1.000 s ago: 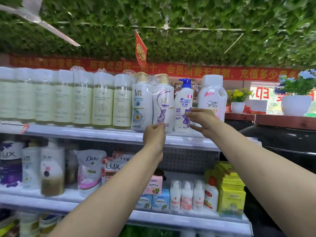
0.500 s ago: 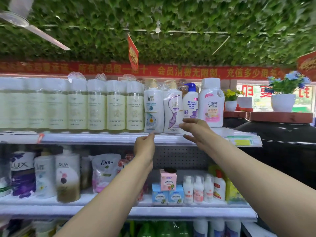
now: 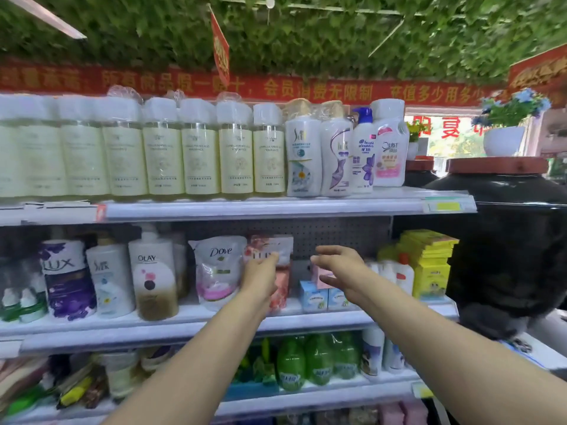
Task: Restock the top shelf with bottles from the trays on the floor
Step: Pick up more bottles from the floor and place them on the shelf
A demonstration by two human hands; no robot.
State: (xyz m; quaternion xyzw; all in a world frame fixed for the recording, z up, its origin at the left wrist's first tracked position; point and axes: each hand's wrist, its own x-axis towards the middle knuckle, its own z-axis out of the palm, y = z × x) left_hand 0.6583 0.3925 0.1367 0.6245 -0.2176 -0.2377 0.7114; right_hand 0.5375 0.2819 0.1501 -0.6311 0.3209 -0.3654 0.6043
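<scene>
The top shelf (image 3: 276,207) carries a row of several pale yellow-green bottles (image 3: 199,154) with white caps, then two white pump bottles (image 3: 302,154), a blue-capped Head & Shoulders bottle (image 3: 363,151) and a white Olast bottle (image 3: 389,148) at its right end. Both my hands hang in front of the second shelf, well below the top one. My left hand (image 3: 260,274) has relaxed fingers and holds nothing. My right hand (image 3: 340,268) is spread open and empty. No floor trays are in view.
The second shelf (image 3: 184,326) holds Lux, Olay and Dove products, small boxes and yellow packs (image 3: 429,262). Green bottles (image 3: 319,357) stand on the third shelf. A large black jar (image 3: 506,240) with a flower pot above stands right of the shelving.
Both hands have come down from the top shelf's front edge to the second shelf's height, empty. The view has tilted downward.
</scene>
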